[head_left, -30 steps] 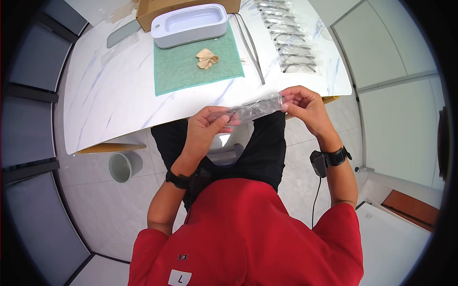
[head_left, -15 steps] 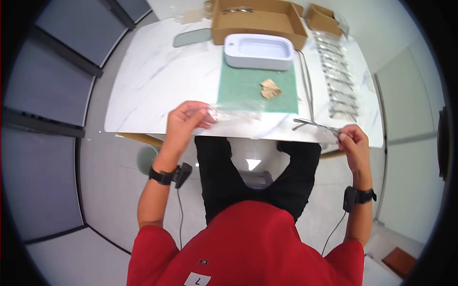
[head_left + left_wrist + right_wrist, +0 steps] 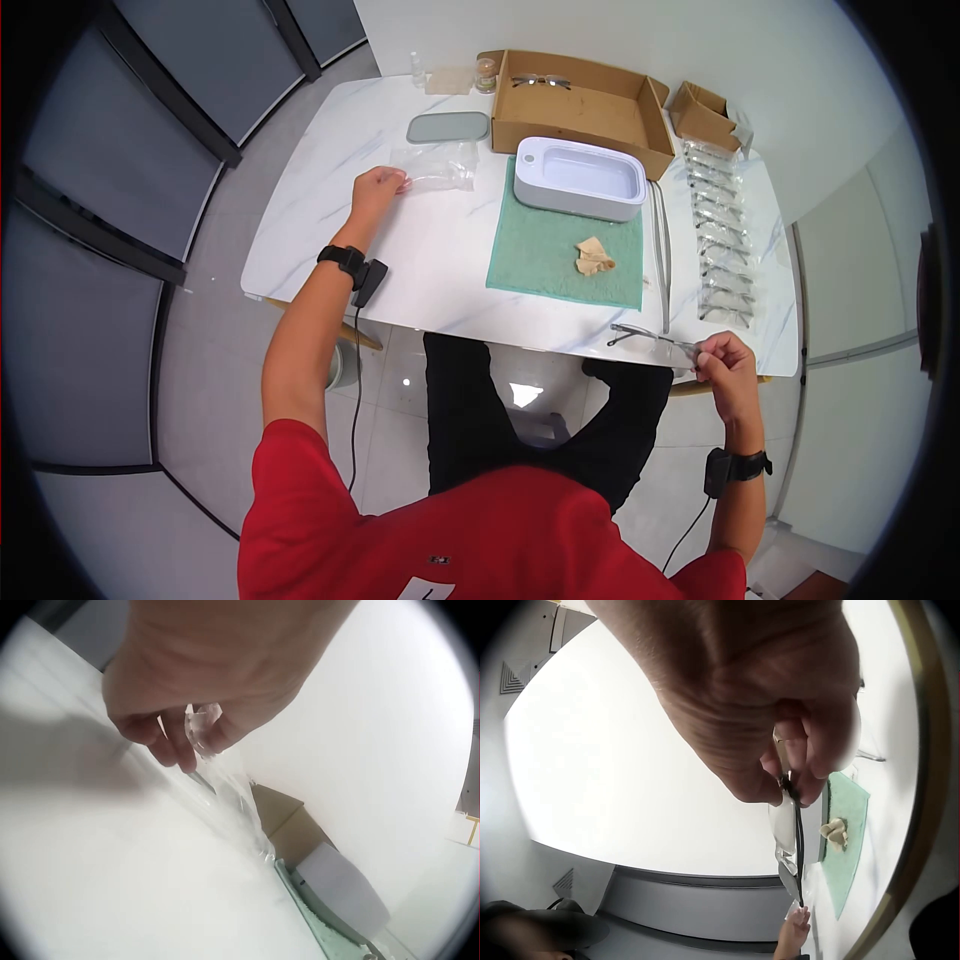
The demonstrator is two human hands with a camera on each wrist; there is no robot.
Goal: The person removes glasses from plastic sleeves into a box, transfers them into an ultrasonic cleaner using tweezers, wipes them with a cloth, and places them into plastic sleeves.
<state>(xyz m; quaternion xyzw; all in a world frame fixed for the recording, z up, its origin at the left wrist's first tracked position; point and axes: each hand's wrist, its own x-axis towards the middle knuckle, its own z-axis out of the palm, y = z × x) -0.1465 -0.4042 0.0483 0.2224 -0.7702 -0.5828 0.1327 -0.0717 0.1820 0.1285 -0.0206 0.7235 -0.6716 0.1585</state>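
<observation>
White marble-patterned table top [image 3: 430,270] is being used as the work surface; the centre of a green cloth [image 3: 525,275] is being taken as the dial centre, and the wall side as 12 o'clock. At 10 o'clock, a clear plastic bag [image 3: 445,172] is being pinched at one end by the thumb and fingers of the left hand [image 3: 378,190], and its other end is being directed toward the cloth. Just beyond the bag, a flat grey panel [image 3: 447,127] is lying. Between 4 and 5 o'clock, a pair of glasses [image 3: 655,340] is being held at one end by the right hand [image 3: 725,365], near the table's front edge; thumb and fingertips are being pressed together on it (the exact part being gripped is being hidden by the fingers). Its free end is pointing toward 9 o'clock. On the cloth's 12 o'clock side, a white basin [image 3: 575,203] is being supported, with a crumpled beige cloth piece [image 3: 592,257] lying on the basin's 6 o'clock side. At 12 o'clock, an open cardboard box [image 3: 585,105] is containing a second pair of glasses [image 3: 541,81]. At 3 o'clock, a row of wrapped glasses [image 3: 722,235] is extending along the table side.
</observation>
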